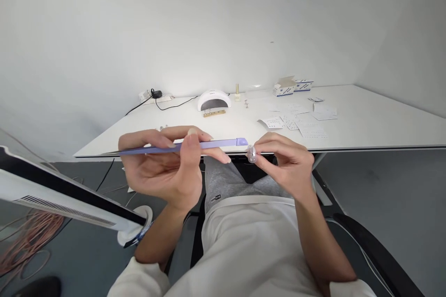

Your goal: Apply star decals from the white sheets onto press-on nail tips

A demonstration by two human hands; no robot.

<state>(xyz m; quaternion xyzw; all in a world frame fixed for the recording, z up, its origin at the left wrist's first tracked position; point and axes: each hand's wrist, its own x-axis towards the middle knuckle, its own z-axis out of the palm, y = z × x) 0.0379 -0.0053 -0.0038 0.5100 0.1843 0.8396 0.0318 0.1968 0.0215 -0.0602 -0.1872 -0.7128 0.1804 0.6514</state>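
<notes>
My left hand (167, 162) is closed on a long, thin lilac strip-like thing (219, 144), seen nearly edge-on, with a thicker block at its right end. The thumb presses on it from the near side, and fingers lie behind it. Between the thumb and fingertips of my right hand (287, 158) is a small, shiny, silvery oval piece (251, 153); its exact kind is too small to tell. This piece is just right of the lilac thing's end and slightly lower. Both hands are above my lap, at the table's near edge.
On the white table (244, 125) stand a white nail lamp (214, 97), a wooden strip holder (214, 113) and a polish bottle (237, 93). Sticker sheets (289, 121) and small boxes (285, 87) lie rightward. A white tower appliance (69, 195) leans into view at left.
</notes>
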